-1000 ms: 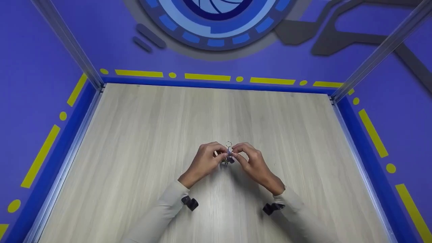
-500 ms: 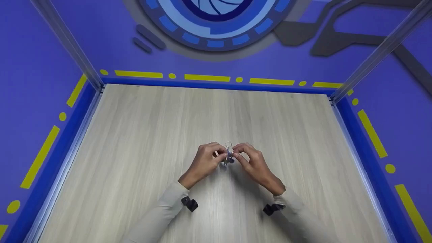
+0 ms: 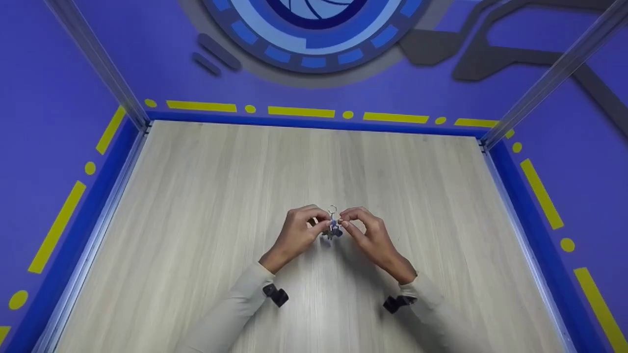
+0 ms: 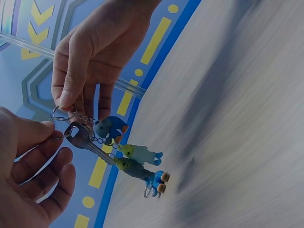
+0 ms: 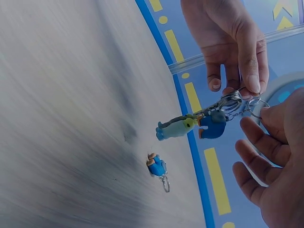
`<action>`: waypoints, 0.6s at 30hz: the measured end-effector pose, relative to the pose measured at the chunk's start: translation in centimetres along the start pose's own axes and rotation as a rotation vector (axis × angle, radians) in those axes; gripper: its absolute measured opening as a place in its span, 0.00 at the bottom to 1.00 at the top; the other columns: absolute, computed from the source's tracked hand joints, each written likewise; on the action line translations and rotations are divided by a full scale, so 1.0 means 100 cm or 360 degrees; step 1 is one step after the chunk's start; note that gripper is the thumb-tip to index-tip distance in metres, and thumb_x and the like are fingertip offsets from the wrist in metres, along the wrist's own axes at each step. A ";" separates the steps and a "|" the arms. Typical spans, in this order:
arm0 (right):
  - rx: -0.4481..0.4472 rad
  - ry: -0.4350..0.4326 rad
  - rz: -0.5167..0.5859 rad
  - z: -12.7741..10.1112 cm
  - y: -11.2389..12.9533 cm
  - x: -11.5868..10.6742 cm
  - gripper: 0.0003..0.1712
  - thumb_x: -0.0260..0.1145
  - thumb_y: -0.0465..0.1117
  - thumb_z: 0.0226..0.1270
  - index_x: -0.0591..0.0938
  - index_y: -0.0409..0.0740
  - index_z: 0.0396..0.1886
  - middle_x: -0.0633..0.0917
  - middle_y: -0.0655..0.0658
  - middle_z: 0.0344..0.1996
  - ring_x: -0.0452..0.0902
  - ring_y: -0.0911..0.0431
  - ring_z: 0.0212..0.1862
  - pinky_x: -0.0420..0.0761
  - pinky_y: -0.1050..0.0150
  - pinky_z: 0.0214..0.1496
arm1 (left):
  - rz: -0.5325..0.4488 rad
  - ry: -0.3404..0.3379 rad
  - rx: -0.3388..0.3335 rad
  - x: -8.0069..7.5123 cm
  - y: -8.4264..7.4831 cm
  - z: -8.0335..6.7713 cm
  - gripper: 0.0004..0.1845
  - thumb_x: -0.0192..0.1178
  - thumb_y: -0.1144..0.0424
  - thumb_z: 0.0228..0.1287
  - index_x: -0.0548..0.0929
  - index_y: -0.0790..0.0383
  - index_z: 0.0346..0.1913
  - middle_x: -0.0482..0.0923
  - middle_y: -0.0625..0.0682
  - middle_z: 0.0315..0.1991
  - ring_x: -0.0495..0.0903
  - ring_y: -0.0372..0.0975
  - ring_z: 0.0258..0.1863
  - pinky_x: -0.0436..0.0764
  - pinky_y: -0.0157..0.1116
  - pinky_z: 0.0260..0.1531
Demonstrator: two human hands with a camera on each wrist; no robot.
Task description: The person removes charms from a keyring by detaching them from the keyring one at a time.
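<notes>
1. I see my left hand (image 3: 298, 230) and right hand (image 3: 367, 231) both pinching a silver key ring with key and small blue-and-green figure charms (image 4: 124, 152), above mid-table.
2. From the head view, my fingers hide most of it.
3. Below lies the pale wood-grain table (image 3: 196, 206), enclosed by purple walls with yellow dashes (image 3: 59, 73).
</notes>
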State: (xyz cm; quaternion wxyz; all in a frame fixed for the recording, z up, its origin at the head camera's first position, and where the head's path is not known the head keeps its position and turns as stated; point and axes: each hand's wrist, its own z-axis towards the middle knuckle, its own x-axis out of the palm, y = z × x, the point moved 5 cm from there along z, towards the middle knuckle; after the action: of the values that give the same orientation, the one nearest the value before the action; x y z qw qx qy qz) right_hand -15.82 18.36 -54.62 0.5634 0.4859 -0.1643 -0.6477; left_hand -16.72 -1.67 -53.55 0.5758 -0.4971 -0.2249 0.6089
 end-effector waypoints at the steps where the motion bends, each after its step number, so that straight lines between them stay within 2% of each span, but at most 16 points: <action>1: 0.0012 -0.0002 0.0004 0.000 -0.001 0.000 0.06 0.71 0.27 0.76 0.88 0.39 0.46 0.92 0.38 0.48 0.89 0.44 0.55 0.81 0.66 0.64 | -0.0012 -0.0004 -0.0008 0.000 0.001 0.000 0.03 0.74 0.74 0.69 0.93 0.63 0.39 0.90 0.47 0.36 0.86 0.36 0.36 0.88 0.39 0.40; 5: 0.0108 -0.0014 0.0027 -0.001 -0.005 -0.002 0.04 0.71 0.27 0.76 0.88 0.39 0.44 0.92 0.45 0.49 0.89 0.45 0.56 0.81 0.65 0.64 | -0.0065 -0.0006 -0.0061 0.002 0.006 0.003 0.02 0.74 0.73 0.69 0.93 0.64 0.40 0.91 0.48 0.37 0.86 0.36 0.37 0.88 0.42 0.41; 12: 0.0311 -0.0025 0.0106 -0.004 -0.012 -0.005 0.05 0.70 0.28 0.78 0.88 0.41 0.42 0.92 0.38 0.49 0.87 0.50 0.56 0.82 0.60 0.63 | -0.0200 -0.0055 -0.0139 0.005 0.018 0.006 0.02 0.73 0.72 0.71 0.94 0.64 0.41 0.92 0.53 0.39 0.87 0.38 0.40 0.87 0.47 0.45; 15: 0.0354 -0.0033 0.0126 -0.003 -0.011 -0.004 0.04 0.70 0.30 0.79 0.88 0.42 0.42 0.92 0.39 0.49 0.87 0.49 0.55 0.82 0.58 0.64 | -0.0221 -0.0096 -0.0161 0.006 0.021 0.006 0.02 0.72 0.72 0.72 0.93 0.63 0.41 0.91 0.54 0.40 0.87 0.39 0.41 0.88 0.49 0.46; 18: 0.0378 -0.0062 0.0131 -0.002 -0.010 -0.006 0.03 0.70 0.30 0.79 0.88 0.40 0.42 0.92 0.41 0.48 0.88 0.47 0.55 0.82 0.58 0.64 | -0.0234 -0.0092 -0.0189 0.010 0.023 0.008 0.03 0.72 0.72 0.73 0.92 0.61 0.42 0.91 0.55 0.41 0.87 0.39 0.42 0.88 0.50 0.47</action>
State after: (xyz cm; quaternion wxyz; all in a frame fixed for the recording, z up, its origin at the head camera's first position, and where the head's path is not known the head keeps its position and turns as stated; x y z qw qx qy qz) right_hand -16.25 19.26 -55.21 0.5247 0.5294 -0.2704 -0.6093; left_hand -18.32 -1.06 -55.49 0.5817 -0.4948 -0.3130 0.5646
